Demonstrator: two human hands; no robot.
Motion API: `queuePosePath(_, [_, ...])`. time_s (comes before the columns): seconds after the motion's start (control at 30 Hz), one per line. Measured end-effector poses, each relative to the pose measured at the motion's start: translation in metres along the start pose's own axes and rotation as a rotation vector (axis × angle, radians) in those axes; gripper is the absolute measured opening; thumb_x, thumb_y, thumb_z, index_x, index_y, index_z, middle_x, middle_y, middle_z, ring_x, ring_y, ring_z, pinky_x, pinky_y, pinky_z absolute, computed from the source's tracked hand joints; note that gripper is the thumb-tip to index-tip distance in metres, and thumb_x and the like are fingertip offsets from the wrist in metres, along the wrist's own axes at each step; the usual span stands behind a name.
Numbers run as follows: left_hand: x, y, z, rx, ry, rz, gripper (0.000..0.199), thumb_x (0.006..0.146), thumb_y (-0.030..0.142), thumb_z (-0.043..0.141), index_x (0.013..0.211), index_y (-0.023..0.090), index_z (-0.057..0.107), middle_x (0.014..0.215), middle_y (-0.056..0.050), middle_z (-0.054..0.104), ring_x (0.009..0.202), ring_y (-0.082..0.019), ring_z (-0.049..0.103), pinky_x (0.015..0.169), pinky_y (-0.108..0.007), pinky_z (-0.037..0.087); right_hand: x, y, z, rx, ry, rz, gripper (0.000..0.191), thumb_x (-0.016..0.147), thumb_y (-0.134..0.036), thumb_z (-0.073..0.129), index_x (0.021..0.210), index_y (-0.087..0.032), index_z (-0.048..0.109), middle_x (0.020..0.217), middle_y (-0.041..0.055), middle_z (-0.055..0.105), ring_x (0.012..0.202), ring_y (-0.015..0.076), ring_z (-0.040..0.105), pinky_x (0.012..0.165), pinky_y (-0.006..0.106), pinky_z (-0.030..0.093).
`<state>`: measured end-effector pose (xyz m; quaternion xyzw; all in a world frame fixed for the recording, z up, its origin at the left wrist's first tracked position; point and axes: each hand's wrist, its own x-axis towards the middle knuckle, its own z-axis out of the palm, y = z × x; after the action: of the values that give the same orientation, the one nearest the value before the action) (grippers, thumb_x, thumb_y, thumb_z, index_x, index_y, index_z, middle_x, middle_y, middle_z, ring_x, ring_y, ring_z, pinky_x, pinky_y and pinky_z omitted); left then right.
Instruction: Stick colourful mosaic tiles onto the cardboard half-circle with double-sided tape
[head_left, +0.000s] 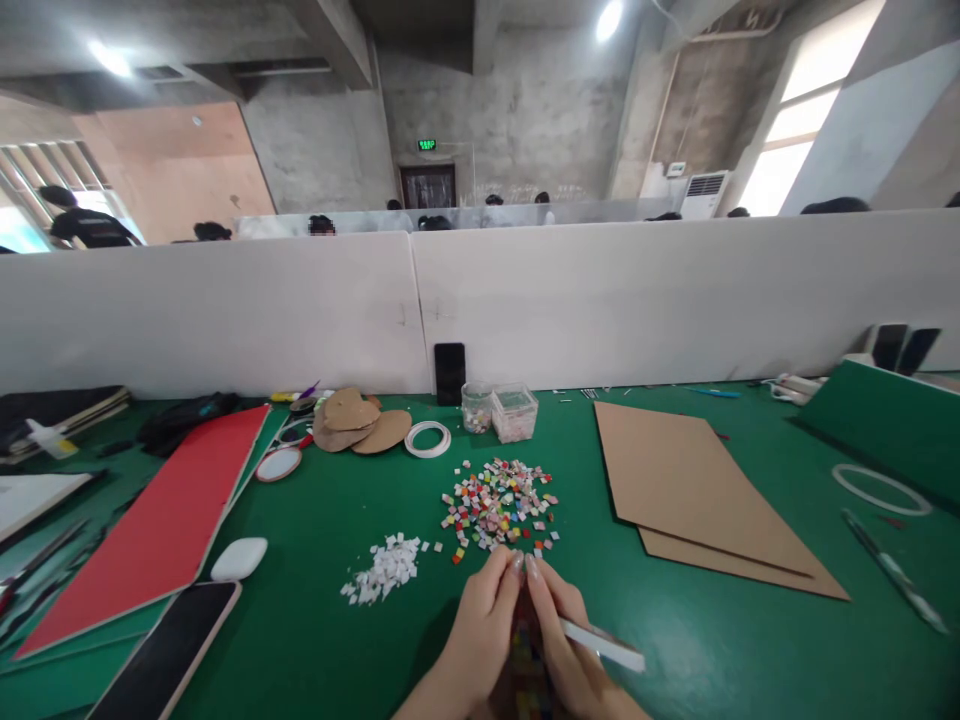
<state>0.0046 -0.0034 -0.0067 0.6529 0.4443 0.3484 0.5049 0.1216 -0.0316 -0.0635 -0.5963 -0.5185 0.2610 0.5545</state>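
My left hand (480,622) and my right hand (559,620) meet at the front middle, fingertips pinched close together. What lies between the fingertips is too small to make out. A flat white stick-like tool (611,648) passes through my right hand and juts out to the right; its kind is unclear. Beneath and between the hands is a dark piece with coloured squares (527,655), mostly hidden. Just beyond my fingertips spreads a pile of small multicoloured square pieces (501,500). White paper-like bits (386,572) are heaped to the left.
Clear containers (514,414) and an upright black phone (450,373) stand by the white partition (600,300). Brown boards (697,480) lie right. A white ring (427,440), cardboard discs (382,432), a red board (165,520), a white case (239,559) and another phone (169,655) are left.
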Motion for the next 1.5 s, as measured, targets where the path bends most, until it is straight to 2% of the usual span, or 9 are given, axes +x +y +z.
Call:
queuePosePath(0.2, [-0.003, -0.002, 0.000, 0.165, 0.058, 0.049, 0.028, 0.092, 0.034, 0.027, 0.078, 0.019, 0.046, 0.071, -0.002, 0.056, 0.065, -0.015, 0.052, 0.062, -0.024, 0.038, 0.003, -0.007, 0.003, -0.097, -0.053, 0.045, 0.047, 0.081, -0.059, 0.045, 0.095, -0.022, 0.069, 0.081, 0.0071, 0.071, 0.073, 0.0217, 0.066, 0.064, 0.028, 0.053])
queuePosePath(0.37, [-0.004, -0.001, 0.000, 0.233, 0.064, 0.066, 0.031, 0.092, 0.034, 0.025, 0.077, 0.019, 0.048, 0.070, -0.005, 0.059, 0.064, -0.016, 0.055, 0.062, -0.024, 0.040, -0.005, -0.005, 0.006, -0.201, 0.032, -0.188, 0.050, 0.085, -0.059, 0.036, 0.101, -0.023, 0.066, 0.099, 0.0098, 0.070, 0.091, 0.0253, 0.064, 0.084, 0.036, 0.048])
queuePosePath(0.47, [-0.004, -0.002, 0.000, 0.267, 0.073, 0.067, 0.032, 0.092, 0.034, 0.026, 0.078, 0.019, 0.051, 0.070, -0.006, 0.060, 0.063, -0.017, 0.056, 0.062, -0.025, 0.042, -0.001, -0.013, 0.004, -0.253, -0.039, -0.107, 0.046, 0.086, -0.055, 0.038, 0.093, -0.021, 0.068, 0.083, 0.0101, 0.071, 0.074, 0.0230, 0.066, 0.068, 0.030, 0.051])
queuePosePath(0.6, [-0.003, -0.005, 0.001, 0.328, 0.078, 0.065, 0.034, 0.092, 0.034, 0.025, 0.079, 0.018, 0.052, 0.070, -0.007, 0.061, 0.065, -0.018, 0.058, 0.062, -0.025, 0.042, 0.011, -0.030, 0.001, -0.172, -0.123, -0.062, 0.043, 0.086, -0.053, 0.039, 0.080, -0.022, 0.068, 0.063, 0.0049, 0.068, 0.052, 0.0176, 0.061, 0.051, 0.024, 0.047])
queuePosePath(0.73, [-0.004, -0.005, 0.002, 0.366, 0.074, 0.097, 0.033, 0.092, 0.032, 0.024, 0.079, 0.019, 0.051, 0.071, -0.008, 0.062, 0.064, -0.018, 0.059, 0.058, -0.025, 0.041, 0.015, -0.038, -0.001, -0.125, -0.193, -0.056, 0.042, 0.086, -0.050, 0.039, 0.069, -0.022, 0.064, 0.052, 0.0011, 0.061, 0.045, 0.0144, 0.054, 0.046, 0.021, 0.043])
queuePosePath(0.93, [-0.005, -0.003, 0.002, 0.382, 0.082, 0.101, 0.032, 0.092, 0.031, 0.025, 0.076, 0.019, 0.050, 0.069, -0.007, 0.062, 0.062, -0.018, 0.059, 0.055, -0.024, 0.039, 0.014, -0.036, -0.003, -0.119, -0.228, -0.071, 0.041, 0.088, -0.047, 0.037, 0.066, -0.021, 0.061, 0.053, 0.0006, 0.060, 0.046, 0.0138, 0.053, 0.048, 0.021, 0.042])
queuePosePath(1.13, [-0.005, -0.005, 0.004, 0.339, 0.112, 0.082, 0.032, 0.092, 0.033, 0.028, 0.074, 0.020, 0.052, 0.067, -0.005, 0.061, 0.061, -0.017, 0.058, 0.055, -0.024, 0.039, 0.011, -0.028, 0.002, -0.102, -0.176, -0.076, 0.041, 0.088, -0.048, 0.038, 0.074, -0.021, 0.066, 0.057, 0.0021, 0.064, 0.048, 0.0148, 0.056, 0.052, 0.023, 0.047])
queuePosePath(1.33, [-0.005, -0.003, 0.002, 0.333, 0.107, 0.103, 0.032, 0.092, 0.034, 0.027, 0.077, 0.021, 0.052, 0.068, -0.004, 0.062, 0.061, -0.017, 0.057, 0.055, -0.023, 0.038, 0.001, -0.010, 0.002, -0.147, -0.004, -0.129, 0.045, 0.084, -0.055, 0.042, 0.096, -0.020, 0.067, 0.089, 0.0108, 0.072, 0.079, 0.0224, 0.067, 0.072, 0.029, 0.053])
queuePosePath(1.5, [-0.005, 0.001, -0.001, 0.515, 0.082, 0.147, 0.027, 0.093, 0.029, 0.023, 0.077, 0.022, 0.044, 0.068, -0.002, 0.059, 0.057, -0.016, 0.055, 0.051, -0.024, 0.031, 0.000, 0.001, 0.005, -0.178, 0.018, -0.089, 0.050, 0.082, -0.058, 0.043, 0.099, -0.017, 0.067, 0.090, 0.0127, 0.071, 0.080, 0.0238, 0.067, 0.071, 0.031, 0.054])
